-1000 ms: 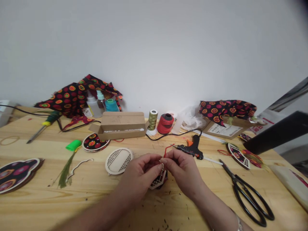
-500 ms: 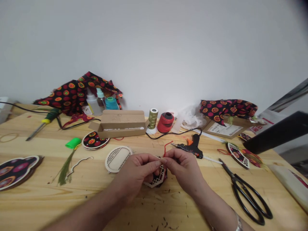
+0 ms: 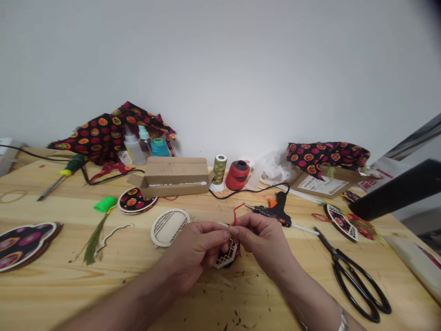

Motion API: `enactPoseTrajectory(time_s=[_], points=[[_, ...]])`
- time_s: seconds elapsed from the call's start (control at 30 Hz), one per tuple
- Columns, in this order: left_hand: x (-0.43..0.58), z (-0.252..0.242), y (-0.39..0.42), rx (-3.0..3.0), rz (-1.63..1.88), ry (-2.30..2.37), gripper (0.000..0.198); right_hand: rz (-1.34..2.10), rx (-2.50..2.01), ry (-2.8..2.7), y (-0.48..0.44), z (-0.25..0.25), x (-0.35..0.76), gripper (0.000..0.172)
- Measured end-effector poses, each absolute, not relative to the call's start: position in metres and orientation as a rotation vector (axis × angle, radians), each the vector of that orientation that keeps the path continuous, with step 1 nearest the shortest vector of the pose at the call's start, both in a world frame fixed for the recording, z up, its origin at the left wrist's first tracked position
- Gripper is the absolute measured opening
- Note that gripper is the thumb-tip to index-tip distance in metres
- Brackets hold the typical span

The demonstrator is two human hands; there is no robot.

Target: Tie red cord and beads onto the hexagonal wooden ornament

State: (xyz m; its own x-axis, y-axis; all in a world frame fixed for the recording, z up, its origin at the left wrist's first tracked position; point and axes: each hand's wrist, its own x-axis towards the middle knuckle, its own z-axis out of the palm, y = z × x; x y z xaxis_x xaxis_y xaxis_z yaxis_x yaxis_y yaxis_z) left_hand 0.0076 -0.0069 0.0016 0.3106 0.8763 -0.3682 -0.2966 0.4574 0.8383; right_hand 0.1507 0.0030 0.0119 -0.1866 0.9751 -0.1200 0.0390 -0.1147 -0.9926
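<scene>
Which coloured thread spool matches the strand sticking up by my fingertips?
The red spool, just right of the gold-green spool. Its colour matches the red thread at your right hand; the other spool is blue.

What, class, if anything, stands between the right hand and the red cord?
Nothing visible: the right hand pinches the red cord directly, right by the latticed piece. The glue gun lies beyond the hand, not between them.

Hands [image 3: 195, 246]: two. Coloured thread spools [image 3: 237, 176], far: three. Bottles [image 3: 136, 152], far left: two. Cardboard boxes [image 3: 175, 189]: two. Glue gun [image 3: 277, 212], right: one. Scissors [image 3: 333, 253], right: one pair. Screwdriver [image 3: 65, 173], left: one.
</scene>
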Motion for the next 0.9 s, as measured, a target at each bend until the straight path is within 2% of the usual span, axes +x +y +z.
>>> enactPoseTrajectory(time_s=[0.17,0.27,0.37,0.67,0.77,0.9], points=[[0.006,0.001,-0.006,0.721,0.912,0.937,0.015,1.376,-1.194,-1.421,0.004,0.011,0.154,0.014],[0.005,0.000,-0.005,0.697,0.945,0.941,0.015,1.184,-1.203,-1.648,0.005,0.014,0.158,0.018],[0.004,-0.001,-0.004,0.672,0.970,0.949,0.013,1.024,-1.242,-1.805,0.006,0.018,0.161,0.015],[0.006,0.000,-0.005,0.699,1.020,1.010,0.014,0.477,-1.346,-1.966,-0.010,0.012,0.155,0.017],[0.006,0.001,-0.006,0.691,1.028,0.975,0.012,0.241,-1.212,-2.179,-0.018,0.004,0.150,0.013],[0.006,0.001,-0.005,0.586,0.985,0.903,0.009,-0.240,-1.002,-2.482,-0.023,-0.006,0.147,0.016]])
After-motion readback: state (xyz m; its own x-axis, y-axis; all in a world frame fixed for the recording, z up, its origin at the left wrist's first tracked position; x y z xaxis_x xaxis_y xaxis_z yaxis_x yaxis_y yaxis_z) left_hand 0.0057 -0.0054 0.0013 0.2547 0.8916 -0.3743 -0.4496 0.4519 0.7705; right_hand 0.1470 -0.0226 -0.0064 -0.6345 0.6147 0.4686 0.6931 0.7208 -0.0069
